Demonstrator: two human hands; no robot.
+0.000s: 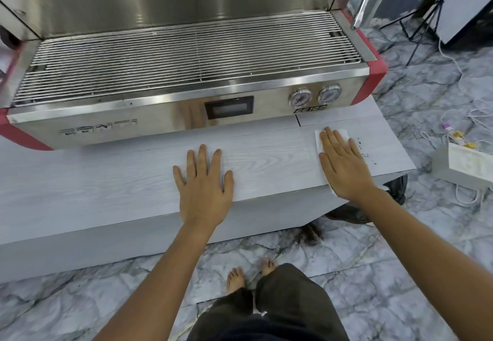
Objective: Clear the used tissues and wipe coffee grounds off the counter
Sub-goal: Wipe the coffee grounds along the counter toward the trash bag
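- The left hand (pixel 204 180) is lying flat on the pale wood-grain bench (pixel 106 180), palm down, fingers straight and spread, holding nothing.
- The right hand (pixel 344 166) is pressing flat on a white tissue (pixel 318 140), fingers straight and close together, pointing toward about 11 o'clock; nothing is being gripped.
- The tissue is lying on the bench under that hand, showing past the fingertips at 12 o'clock and along the thumb side at 9 o'clock, with a small corner peeking out near the wrist at the bench's front edge.
- The coffee grounds (pixel 366 154) are sitting as a thin scatter of dark specks on the bench just at 3 o'clock of the right hand, near the bench's right end.
- The two hands are resting well apart, the right one at 3 o'clock of the left.
- A steel espresso machine (pixel 170 111) with red corners is standing on the bench at 12 o'clock of both hands, with a wire drip grate (pixel 186 57) on top, a small dark display (pixel 229 107) and two round gauges (pixel 314 96) on its front.
- A black bag (pixel 397 188) is showing on the marble-patterned floor (pixel 400 260) below the bench's right end.
- At 3 o'clock of the bench, a white box (pixel 464 167) and loose white cables (pixel 453 116) are lying on the floor.
- The person's bare feet (pixel 250 274) are standing on the floor at 6 o'clock of the bench.
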